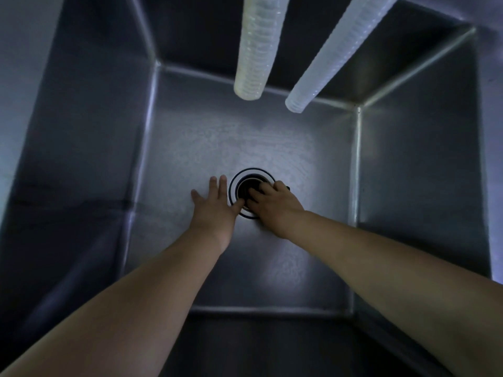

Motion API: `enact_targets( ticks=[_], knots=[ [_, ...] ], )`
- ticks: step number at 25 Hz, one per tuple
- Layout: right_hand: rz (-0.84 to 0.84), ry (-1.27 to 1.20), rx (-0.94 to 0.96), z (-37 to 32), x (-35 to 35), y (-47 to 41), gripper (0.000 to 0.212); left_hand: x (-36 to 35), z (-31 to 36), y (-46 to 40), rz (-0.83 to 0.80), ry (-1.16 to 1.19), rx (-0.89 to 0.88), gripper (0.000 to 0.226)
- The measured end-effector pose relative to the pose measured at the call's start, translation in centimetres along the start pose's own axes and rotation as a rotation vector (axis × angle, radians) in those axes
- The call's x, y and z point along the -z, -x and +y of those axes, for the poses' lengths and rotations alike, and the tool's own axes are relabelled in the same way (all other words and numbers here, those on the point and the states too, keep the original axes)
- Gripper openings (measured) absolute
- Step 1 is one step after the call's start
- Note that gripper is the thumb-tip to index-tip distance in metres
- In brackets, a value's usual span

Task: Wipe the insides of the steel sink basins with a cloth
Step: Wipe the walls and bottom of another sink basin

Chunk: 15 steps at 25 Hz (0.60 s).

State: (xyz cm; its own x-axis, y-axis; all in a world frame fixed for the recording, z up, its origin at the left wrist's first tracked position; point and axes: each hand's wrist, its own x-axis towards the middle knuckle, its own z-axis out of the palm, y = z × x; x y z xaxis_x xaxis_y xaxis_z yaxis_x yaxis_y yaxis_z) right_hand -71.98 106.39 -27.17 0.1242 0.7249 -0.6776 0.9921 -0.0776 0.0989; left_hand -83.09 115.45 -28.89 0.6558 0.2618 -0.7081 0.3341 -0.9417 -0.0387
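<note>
I look down into a deep steel sink basin [272,137]. A round drain [246,177] with a dark insert sits in the middle of its floor. My left hand [215,205] lies flat on the floor just left of the drain, fingers straight and spread, thumb touching the drain ring. My right hand [273,205] covers the drain's right half, its fingers curled down onto the dark insert. A small dark bit [288,188] sticks out past its knuckles. No cloth shows plainly.
Two ribbed translucent hoses hang into the basin from above, one yellowish [258,50] and one white [329,55], ending well above the floor. Steel walls close in on the left [89,131], right [422,159] and near side.
</note>
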Motion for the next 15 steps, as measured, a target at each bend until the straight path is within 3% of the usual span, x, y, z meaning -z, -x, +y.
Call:
enact_targets(
  ticks=[6, 15],
  knots=[
    [-0.054, 0.269, -0.085, -2.4, -1.0, -1.3, 0.062, 0.1, 0.1, 0.1, 0.031, -0.003, 0.007, 0.081],
    [0.010, -0.260, -0.245, -1.9, 0.4, -2.0, 0.027, -0.6, -0.2, 0.0, 0.063, 0.032, 0.000, 0.081]
  ],
)
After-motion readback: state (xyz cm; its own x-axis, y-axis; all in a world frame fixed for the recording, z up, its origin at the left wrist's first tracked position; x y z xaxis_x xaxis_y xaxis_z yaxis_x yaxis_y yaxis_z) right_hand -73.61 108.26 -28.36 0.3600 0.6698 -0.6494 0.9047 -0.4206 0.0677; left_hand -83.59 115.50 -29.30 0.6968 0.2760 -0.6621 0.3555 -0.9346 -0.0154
